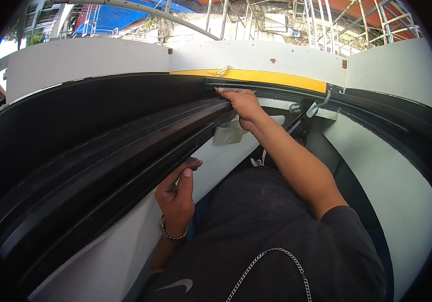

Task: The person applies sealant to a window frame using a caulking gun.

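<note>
Head view: left hand (177, 197) is gripping the lower edge of the black strip (100, 166), fingers (192, 162) curling under it, thumb lying up against it. Right hand (243, 104) is clamping on the strip's far end, fingers bent tight over it, just below the yellow band (266, 78). Strip is running from lower left to top centre above the white panel (100, 254). Grey cloth (228, 133) is hanging just beside the right wrist

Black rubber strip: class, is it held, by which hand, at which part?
Both. The left hand grips the black rubber strip by its lower edge; the right hand holds its far end, beside the yellow tape.
</note>
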Motion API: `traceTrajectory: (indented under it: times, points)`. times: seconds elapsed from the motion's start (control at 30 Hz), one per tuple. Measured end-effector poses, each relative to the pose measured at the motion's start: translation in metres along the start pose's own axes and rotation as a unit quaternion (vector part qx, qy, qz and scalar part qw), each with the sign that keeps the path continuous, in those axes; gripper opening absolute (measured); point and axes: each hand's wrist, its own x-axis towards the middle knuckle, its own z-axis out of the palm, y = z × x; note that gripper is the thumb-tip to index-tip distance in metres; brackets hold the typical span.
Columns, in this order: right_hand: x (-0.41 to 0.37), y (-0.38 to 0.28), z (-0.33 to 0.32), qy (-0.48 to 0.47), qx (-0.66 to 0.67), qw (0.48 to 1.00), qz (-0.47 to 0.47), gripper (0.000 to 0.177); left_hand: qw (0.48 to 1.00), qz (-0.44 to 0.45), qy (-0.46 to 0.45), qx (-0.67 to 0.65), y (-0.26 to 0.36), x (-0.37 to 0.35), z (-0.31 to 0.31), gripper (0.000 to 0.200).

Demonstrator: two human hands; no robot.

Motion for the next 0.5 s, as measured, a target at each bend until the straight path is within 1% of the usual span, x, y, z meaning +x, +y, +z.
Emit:
traceTrajectory:
  times: [0.03,0.1,0.17,0.23,0.33,0.4,0.47,0.5]
  points:
    - [0.000,0.001,0.000,0.000,0.011,1.000,-0.007,0.030,1.000,0.000,-0.001,-0.001,-0.001,0.001,-0.001,0.022]
    - [-0.003,-0.001,0.002,-0.004,0.025,1.000,-0.007,0.029,1.000,0.030,-0.009,-0.001,-0.004,0.002,-0.001,0.022]
    - [-0.005,0.000,0.005,-0.010,0.040,0.999,-0.005,0.028,1.000,0.024,-0.002,0.017,0.000,0.003,0.001,0.024]
    - [-0.005,0.002,0.008,0.002,0.072,0.997,-0.009,0.019,0.999,0.019,0.007,0.036,0.003,0.003,0.002,0.025]
    - [-0.004,0.003,0.007,0.008,0.059,0.998,-0.011,0.018,0.999,0.007,0.009,0.037,0.005,0.003,0.003,0.025]
    - [-0.005,0.003,0.006,-0.002,0.074,0.997,-0.008,0.018,0.999,-0.023,0.019,0.032,0.007,0.002,0.004,0.025]
    - [-0.007,0.002,0.006,-0.013,0.089,0.996,-0.004,0.018,0.999,-0.021,0.020,0.034,0.008,0.002,0.005,0.025]
    - [-0.009,0.002,0.006,0.000,0.087,0.996,-0.019,0.019,0.999,-0.019,0.020,0.036,0.009,0.002,0.005,0.025]
